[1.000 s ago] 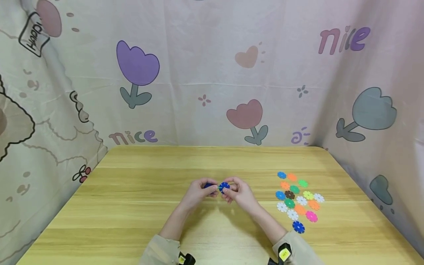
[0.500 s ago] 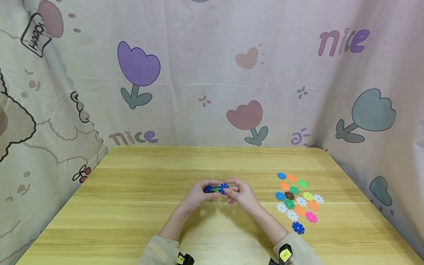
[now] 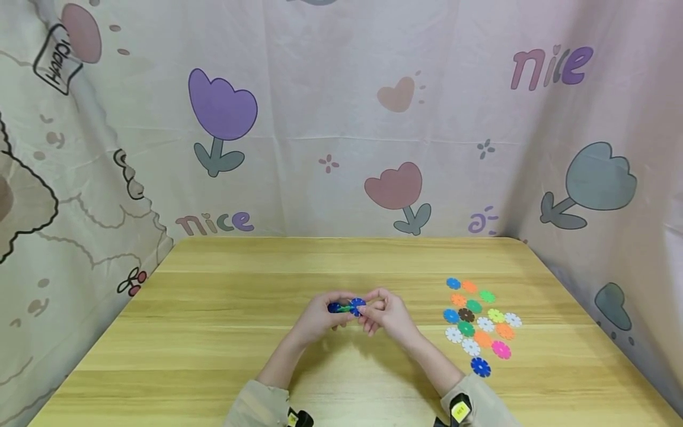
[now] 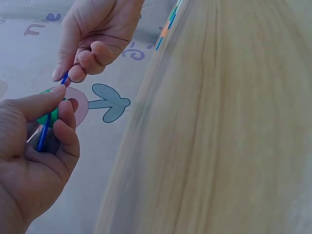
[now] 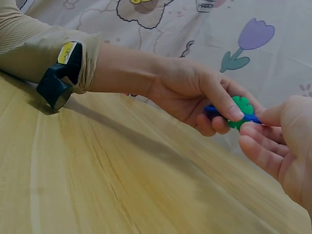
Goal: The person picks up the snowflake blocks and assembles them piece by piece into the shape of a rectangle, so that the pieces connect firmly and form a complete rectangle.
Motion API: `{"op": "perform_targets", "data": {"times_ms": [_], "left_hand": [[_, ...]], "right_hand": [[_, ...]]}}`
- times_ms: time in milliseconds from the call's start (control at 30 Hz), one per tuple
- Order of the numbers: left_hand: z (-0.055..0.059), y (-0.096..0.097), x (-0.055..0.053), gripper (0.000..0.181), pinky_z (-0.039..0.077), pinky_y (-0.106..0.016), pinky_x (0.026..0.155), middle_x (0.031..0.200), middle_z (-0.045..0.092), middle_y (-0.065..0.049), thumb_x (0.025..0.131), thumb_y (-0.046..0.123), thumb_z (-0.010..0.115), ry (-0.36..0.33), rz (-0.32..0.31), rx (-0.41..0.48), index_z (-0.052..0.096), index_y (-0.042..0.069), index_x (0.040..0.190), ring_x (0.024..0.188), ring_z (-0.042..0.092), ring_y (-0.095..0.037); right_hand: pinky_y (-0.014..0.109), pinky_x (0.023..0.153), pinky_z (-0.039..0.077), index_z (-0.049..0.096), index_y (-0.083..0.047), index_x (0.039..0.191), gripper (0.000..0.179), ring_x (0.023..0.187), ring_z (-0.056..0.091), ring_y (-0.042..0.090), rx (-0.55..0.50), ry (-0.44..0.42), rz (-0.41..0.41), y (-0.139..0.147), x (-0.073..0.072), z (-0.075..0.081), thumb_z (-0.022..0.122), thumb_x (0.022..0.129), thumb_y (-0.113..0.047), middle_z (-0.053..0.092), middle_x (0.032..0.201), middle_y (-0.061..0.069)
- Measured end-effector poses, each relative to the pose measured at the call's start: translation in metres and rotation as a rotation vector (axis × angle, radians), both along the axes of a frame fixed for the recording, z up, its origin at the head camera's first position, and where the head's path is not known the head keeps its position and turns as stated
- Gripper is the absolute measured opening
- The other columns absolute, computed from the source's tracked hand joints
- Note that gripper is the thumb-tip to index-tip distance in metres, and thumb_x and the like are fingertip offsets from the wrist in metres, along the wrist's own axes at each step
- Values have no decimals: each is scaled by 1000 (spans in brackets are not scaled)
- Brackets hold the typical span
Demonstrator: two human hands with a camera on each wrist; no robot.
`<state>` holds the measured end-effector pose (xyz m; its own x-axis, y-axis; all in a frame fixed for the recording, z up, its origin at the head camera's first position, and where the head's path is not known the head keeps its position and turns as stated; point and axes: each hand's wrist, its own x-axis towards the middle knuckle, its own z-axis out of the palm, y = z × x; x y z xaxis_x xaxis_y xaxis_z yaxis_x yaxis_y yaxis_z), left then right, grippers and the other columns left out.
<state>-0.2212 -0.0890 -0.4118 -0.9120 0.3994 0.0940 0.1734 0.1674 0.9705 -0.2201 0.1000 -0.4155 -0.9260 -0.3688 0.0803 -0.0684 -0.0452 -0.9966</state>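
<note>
My left hand (image 3: 316, 319) holds a small joined piece above the middle of the table: a green notched plastic disc (image 5: 241, 104) with a blue notched disc (image 5: 212, 111) set crosswise on its near-palm side. Thumb and fingers curl round it and hide part of both discs. Between the thumb and index finger of my right hand (image 3: 392, 317) is pinched a second blue notched disc (image 3: 356, 306). It meets the green disc on the side facing the right hand. How deep its slot sits in the green one is hidden by the fingertips.
On the right of the wooden table (image 3: 229, 344) lie several loose notched discs, among them a pink disc (image 3: 501, 350), a brown disc (image 3: 466, 315) and a dark blue disc (image 3: 481, 367) nearest the front. A printed curtain (image 3: 315, 107) hangs behind the table.
The left fingers have shifted, uncovering more of the green disc and the blue disc in the palm. The right hand's blue disc has moved slightly left and down, closer to the left hand.
</note>
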Motion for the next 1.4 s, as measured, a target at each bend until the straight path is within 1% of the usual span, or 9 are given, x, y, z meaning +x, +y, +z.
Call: {"op": "perform_targets", "data": {"times_ms": [133, 233, 400, 600, 900, 1033, 1167, 1300, 1400], "left_hand": [[-1, -1, 0, 32, 41, -21, 52, 91, 61, -7, 84, 10, 67, -9, 4, 4, 62, 3, 115, 63, 54, -14], [-1, -2, -1, 32, 41, -21, 49, 92, 61, -7, 85, 8, 67, -32, 14, 10, 61, 3, 116, 61, 54, -15], [-1, -4, -1, 33, 41, -20, 48, 92, 61, -8, 85, 9, 67, -44, 10, 3, 62, 5, 117, 59, 55, -14], [0, -6, -1, 34, 42, -21, 50, 93, 60, -8, 85, 10, 67, -40, -11, 15, 61, 4, 118, 61, 54, -14], [-2, -8, -3, 33, 42, -21, 50, 93, 60, -8, 86, 9, 66, -43, -9, 26, 61, 3, 118, 60, 53, -13], [-3, -8, -3, 33, 42, -22, 50, 92, 61, -8, 86, 9, 66, -50, -12, 36, 61, 3, 118, 60, 52, -13], [-2, -8, -2, 33, 42, -22, 50, 91, 61, -7, 85, 8, 66, -49, -14, 32, 61, 2, 118, 59, 52, -14], [-2, -7, -2, 34, 41, -23, 50, 90, 61, -7, 85, 7, 66, -44, -15, 24, 60, 1, 118, 59, 52, -14], [-1, -7, -2, 34, 41, -22, 50, 90, 61, -7, 86, 7, 65, -46, -15, 18, 60, 1, 118, 59, 52, -14]], "right_hand": [[25, 51, 51, 49, 12, 109, 28, 55, 59, 14, 51, 25, -14, 8, -3, -1, 58, 89, -5, 64, 71, 10], [26, 54, 51, 48, 15, 112, 31, 57, 58, 13, 89, 40, -52, 19, -6, -2, 58, 90, -6, 64, 72, 10], [28, 58, 52, 48, 15, 113, 33, 63, 60, 19, 135, 26, -163, 45, -12, -3, 58, 89, -7, 64, 77, 14], [28, 61, 52, 49, 12, 116, 33, 75, 60, 25, 198, 20, -307, 88, -19, -4, 58, 90, -7, 63, 89, 19], [26, 71, 50, 50, 8, 121, 40, 89, 57, 20, 391, 39, -465, 151, -24, -4, 58, 92, -19, 59, 99, 12], [23, 76, 48, 50, 7, 124, 44, 94, 55, 18, 479, 62, -479, 169, -24, -6, 58, 93, -22, 58, 106, 14], [23, 76, 47, 50, 8, 124, 44, 94, 55, 18, 556, 73, -472, 178, -25, -11, 58, 92, -21, 58, 109, 18], [33, 79, 48, 50, 10, 123, 43, 97, 55, 29, 619, 61, -459, 182, -27, -16, 60, 91, -18, 57, 110, 22], [36, 76, 48, 52, 10, 120, 43, 94, 56, 31, 682, 65, -447, 184, -29, -18, 62, 89, -17, 59, 106, 21]]}}
